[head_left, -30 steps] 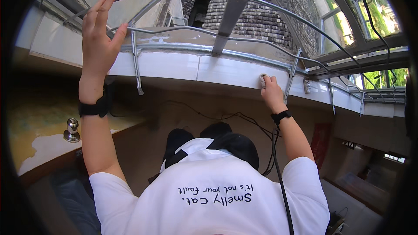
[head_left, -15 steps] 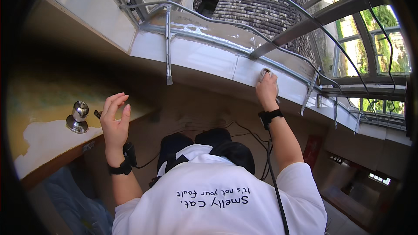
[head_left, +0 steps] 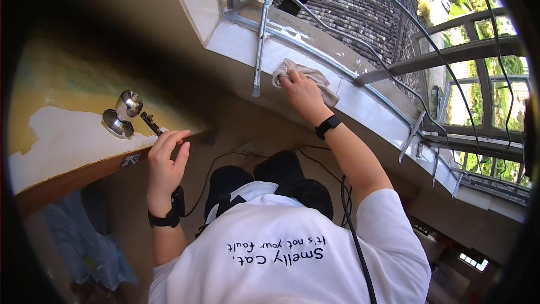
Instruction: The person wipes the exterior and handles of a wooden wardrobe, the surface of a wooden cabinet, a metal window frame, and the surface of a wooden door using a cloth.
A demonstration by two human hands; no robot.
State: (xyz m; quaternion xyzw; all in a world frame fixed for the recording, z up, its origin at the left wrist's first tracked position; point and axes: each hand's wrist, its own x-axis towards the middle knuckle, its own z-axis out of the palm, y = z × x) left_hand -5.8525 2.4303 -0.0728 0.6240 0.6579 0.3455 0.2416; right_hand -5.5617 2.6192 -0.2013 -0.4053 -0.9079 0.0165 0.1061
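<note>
My right hand [head_left: 304,97] presses a crumpled greyish-white cloth [head_left: 319,77] onto the white tiled window sill [head_left: 232,40]. Its fingers are bent over the cloth, and one end of the cloth hangs over the sill's near edge. On the left, my left hand [head_left: 166,164] is raised with nothing in it, its fingers stretched and the thumb apart. It is close to the edge of a door [head_left: 62,166] with peeling yellow and white paint; whether it touches the door I cannot tell. A shiny metal door knob [head_left: 129,104] and a dark latch piece [head_left: 150,123] are just beyond that hand.
A metal stay bar [head_left: 261,50] sticks out over the sill, left of the cloth. Bent metal bars [head_left: 371,39] cross the window, with a tiled roof [head_left: 349,5] outside. Black cables [head_left: 346,200] run near my right arm. Blue translucent plastic [head_left: 84,236] hangs under the door edge.
My right hand has slid the cloth leftward along the sill, toward the stay bar, and the cloth is more spread out. The view has shifted; my left hand stays raised by the door.
</note>
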